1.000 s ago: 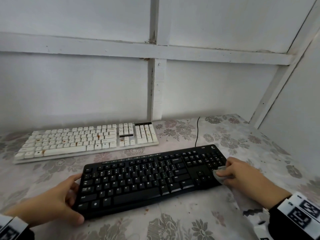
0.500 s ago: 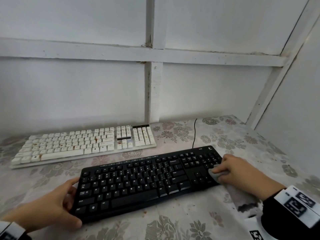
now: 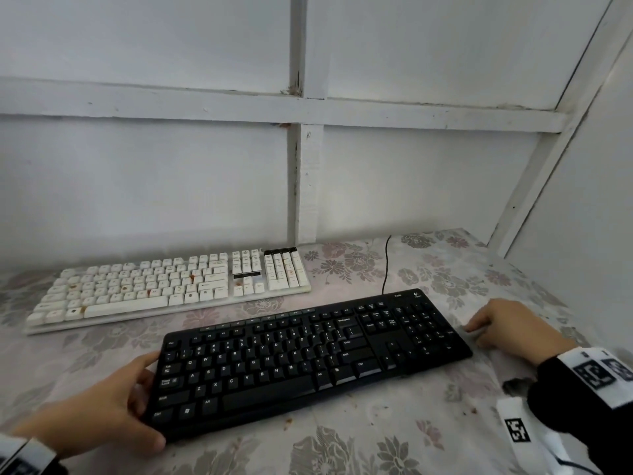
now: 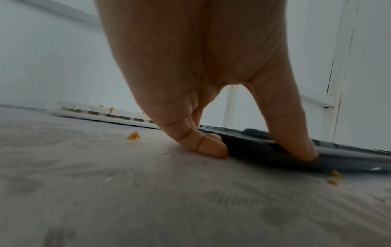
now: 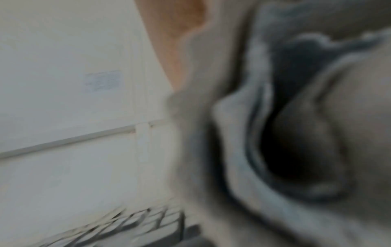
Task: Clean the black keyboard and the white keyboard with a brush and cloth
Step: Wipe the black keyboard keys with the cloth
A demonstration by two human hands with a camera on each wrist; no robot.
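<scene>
Slanting black keyboard [image 3: 308,358], numpad far-right.

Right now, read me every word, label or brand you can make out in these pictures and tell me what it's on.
"Enter", "Shift", "Ctrl", "Backspace", "Caps Lock": key legends on the black keyboard.
"Q W E R T Y": its letter row.
Logo and model mark at its top right corner: too small to read.
white keyboard: legends too blurred.
Wrist markers: square code patterns, no words.

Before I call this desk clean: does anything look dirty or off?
Yes. The white keyboard has orange-brown stains on several keys, and orange crumbs lie on the tablecloth near the black keyboard.
</scene>
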